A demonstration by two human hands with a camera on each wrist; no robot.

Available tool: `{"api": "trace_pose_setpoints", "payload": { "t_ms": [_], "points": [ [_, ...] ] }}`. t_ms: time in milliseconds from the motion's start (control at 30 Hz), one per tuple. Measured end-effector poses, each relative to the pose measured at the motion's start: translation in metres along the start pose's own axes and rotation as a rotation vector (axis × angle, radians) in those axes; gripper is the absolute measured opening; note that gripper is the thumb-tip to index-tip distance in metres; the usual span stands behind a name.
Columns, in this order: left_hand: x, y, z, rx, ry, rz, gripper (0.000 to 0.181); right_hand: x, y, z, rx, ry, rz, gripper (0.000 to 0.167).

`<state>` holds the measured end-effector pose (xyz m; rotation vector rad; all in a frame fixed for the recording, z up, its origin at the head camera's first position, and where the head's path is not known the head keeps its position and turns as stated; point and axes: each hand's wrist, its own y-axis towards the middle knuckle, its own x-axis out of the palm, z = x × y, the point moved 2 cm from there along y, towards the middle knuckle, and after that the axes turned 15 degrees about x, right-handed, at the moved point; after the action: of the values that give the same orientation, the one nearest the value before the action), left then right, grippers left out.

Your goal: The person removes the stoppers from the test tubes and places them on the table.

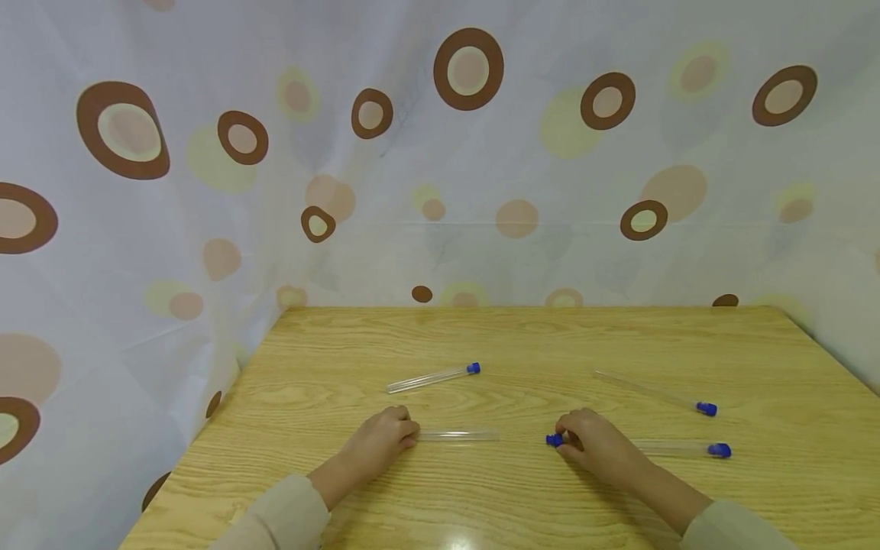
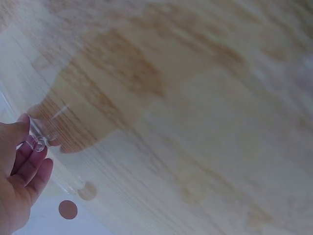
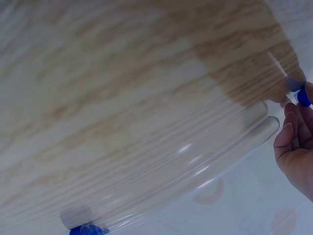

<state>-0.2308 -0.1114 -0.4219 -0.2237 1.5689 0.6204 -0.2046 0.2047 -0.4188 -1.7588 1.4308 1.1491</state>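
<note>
My left hand [image 1: 378, 445] pinches the left end of a clear tube [image 1: 461, 435] that points right, low over the wooden table; in the left wrist view the fingers of the left hand [image 2: 24, 171] hold the tube's rounded end [image 2: 38, 143]. To the right, my right hand [image 1: 601, 451] pinches a small blue cap [image 1: 554, 440], separate from the tube. The right wrist view shows that blue cap [image 3: 304, 95] between thumb and fingers of the right hand [image 3: 298, 142]. Just beyond this hand lies a capped clear tube [image 3: 195, 171], its blue cap [image 1: 719, 451] on the right.
Another clear tube [image 1: 426, 380] with a blue cap [image 1: 473, 368] lies behind my left hand. A further tube [image 1: 642, 387] with a blue cap [image 1: 706, 409] lies at the right, behind the right hand. A patterned curtain [image 1: 481, 168] hangs behind the wooden table [image 1: 522, 336].
</note>
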Motion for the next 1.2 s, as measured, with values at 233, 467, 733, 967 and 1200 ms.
{"api": "trace_pose_setpoints", "payload": {
  "t_ms": [233, 467, 733, 967, 1200],
  "points": [
    [0.0004, 0.0002, -0.001, 0.014, -0.011, 0.013, 0.012, 0.0003, -0.0004, -0.0007, 0.009, 0.003, -0.013, 0.01],
    [-0.0004, 0.0007, -0.0008, 0.017, -0.014, 0.008, 0.012, 0.0001, -0.0002, -0.0013, 0.001, 0.011, -0.024, 0.01],
    [-0.0006, 0.0008, -0.0005, 0.018, -0.011, 0.0, 0.011, 0.0005, 0.0015, 0.0, 0.009, 0.011, -0.018, 0.008],
    [0.0002, 0.0009, -0.0007, 0.001, -0.036, -0.01, 0.012, 0.0015, 0.0003, -0.0002, -0.002, 0.003, -0.018, 0.009],
    [0.0006, 0.0016, -0.0015, -0.016, -0.047, -0.029, 0.011, 0.0011, 0.001, -0.0004, 0.014, 0.003, -0.021, 0.008]
  ]
}}
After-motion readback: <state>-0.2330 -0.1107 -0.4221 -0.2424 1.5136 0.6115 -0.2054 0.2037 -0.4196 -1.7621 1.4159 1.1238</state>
